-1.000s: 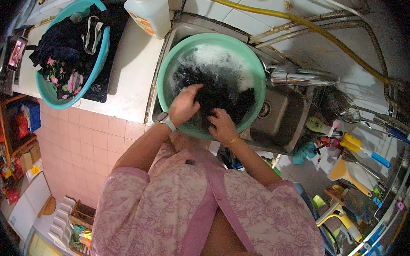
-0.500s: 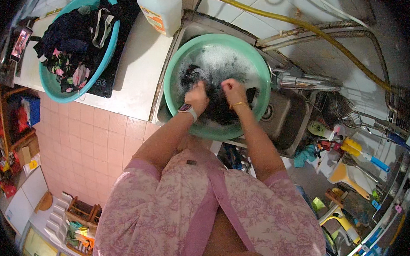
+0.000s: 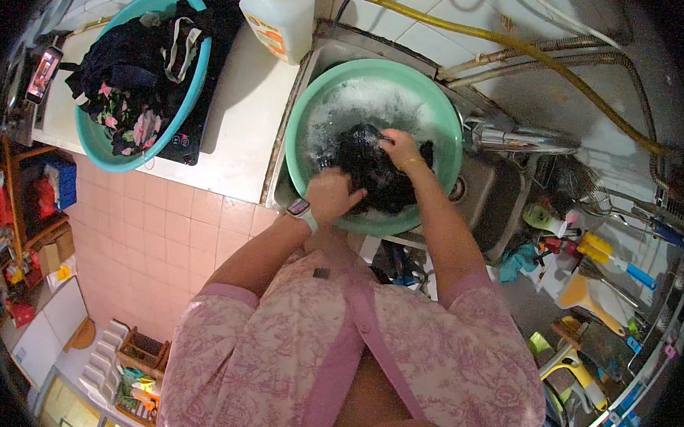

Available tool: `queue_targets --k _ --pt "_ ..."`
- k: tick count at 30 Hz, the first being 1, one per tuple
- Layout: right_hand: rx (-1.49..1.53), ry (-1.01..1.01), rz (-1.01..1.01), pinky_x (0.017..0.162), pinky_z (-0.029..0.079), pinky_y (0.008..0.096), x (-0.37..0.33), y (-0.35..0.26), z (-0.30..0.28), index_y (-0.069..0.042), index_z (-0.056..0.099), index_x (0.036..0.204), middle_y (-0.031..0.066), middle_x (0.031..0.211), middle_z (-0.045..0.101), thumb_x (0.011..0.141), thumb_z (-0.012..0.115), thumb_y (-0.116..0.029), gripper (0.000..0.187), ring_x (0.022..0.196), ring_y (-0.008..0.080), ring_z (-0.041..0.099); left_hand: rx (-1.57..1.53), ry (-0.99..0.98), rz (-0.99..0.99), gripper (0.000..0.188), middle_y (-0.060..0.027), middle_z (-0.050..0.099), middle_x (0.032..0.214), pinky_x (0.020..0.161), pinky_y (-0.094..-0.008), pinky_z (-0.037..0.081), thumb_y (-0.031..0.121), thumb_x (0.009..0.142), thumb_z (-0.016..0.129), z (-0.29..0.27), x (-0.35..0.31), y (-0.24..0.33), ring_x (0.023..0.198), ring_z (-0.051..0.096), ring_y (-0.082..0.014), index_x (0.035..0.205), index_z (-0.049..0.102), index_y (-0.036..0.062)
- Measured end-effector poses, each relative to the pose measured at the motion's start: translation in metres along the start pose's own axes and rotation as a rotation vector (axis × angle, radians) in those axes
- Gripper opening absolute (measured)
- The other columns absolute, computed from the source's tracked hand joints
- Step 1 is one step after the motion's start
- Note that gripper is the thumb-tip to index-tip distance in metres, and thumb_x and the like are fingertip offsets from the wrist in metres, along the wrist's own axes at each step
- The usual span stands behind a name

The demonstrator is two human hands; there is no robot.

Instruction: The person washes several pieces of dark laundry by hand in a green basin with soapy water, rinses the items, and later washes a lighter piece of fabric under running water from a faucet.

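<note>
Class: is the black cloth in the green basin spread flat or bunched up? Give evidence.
Bunched up: the black cloth makes a crumpled mound amid suds in the green basin, the right hand on it.

There are two round plastic basins: one turquoise basin (image 3: 200, 73) near the left edge of the white countertop (image 3: 238, 121), one mint-green basin (image 3: 450, 134) at the grey metal sink's (image 3: 490, 199) left edge. One translucent plastic bottle (image 3: 278, 22) stands at the countertop's far right corner, one lit phone (image 3: 44, 74) at its left edge. Two bare hands, one left hand (image 3: 333, 197) and one right hand (image 3: 402, 148), are inside the mint-green basin's rim.
</note>
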State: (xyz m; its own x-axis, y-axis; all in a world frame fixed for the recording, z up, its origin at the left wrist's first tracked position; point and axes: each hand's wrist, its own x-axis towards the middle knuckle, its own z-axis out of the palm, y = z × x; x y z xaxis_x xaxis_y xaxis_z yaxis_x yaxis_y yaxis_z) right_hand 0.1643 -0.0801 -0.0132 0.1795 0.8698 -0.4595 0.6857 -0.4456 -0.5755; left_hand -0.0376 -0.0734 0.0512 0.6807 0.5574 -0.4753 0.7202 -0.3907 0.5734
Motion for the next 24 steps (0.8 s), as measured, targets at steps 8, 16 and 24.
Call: queue_targets --k 8,16,24 --pt "0.338 0.224 -0.152 0.064 0.04 0.0252 -0.086 -0.032 -0.036 0.001 0.057 0.086 0.0083 0.076 0.05 0.07 0.059 -0.005 0.017 0.073 0.02 0.051 -0.165 0.415 0.088 0.065 -0.0198 0.037 0.116 0.088 -0.0375 0.034 0.014 0.061 0.066 -0.003 0.062 -0.028 0.106 0.037 -0.0347 0.116 0.034 0.0016" --pt "0.626 0.392 -0.182 0.066 0.04 0.0262 -0.141 -0.017 -0.059 0.002 0.057 0.081 0.0083 0.079 0.054 0.066 0.062 -0.003 0.017 0.075 0.0186 0.052 -0.205 0.249 -0.065 0.046 -0.0212 0.047 0.105 0.086 -0.0375 0.034 0.025 0.069 0.059 -0.003 0.052 -0.045 0.1 0.043 -0.0332 0.107 0.046 0.0026" --pt "0.331 0.21 -0.312 0.057 0.04 0.0298 -0.157 -0.074 -0.084 0.0 0.057 0.083 0.0111 0.072 0.051 0.067 0.06 -0.006 0.017 0.065 0.0217 0.05 -0.47 0.409 0.007 0.046 -0.0231 0.047 0.106 0.086 -0.0365 0.032 0.039 0.077 0.048 -0.012 0.038 0.021 0.099 0.044 -0.0355 0.102 0.05 -0.0008"
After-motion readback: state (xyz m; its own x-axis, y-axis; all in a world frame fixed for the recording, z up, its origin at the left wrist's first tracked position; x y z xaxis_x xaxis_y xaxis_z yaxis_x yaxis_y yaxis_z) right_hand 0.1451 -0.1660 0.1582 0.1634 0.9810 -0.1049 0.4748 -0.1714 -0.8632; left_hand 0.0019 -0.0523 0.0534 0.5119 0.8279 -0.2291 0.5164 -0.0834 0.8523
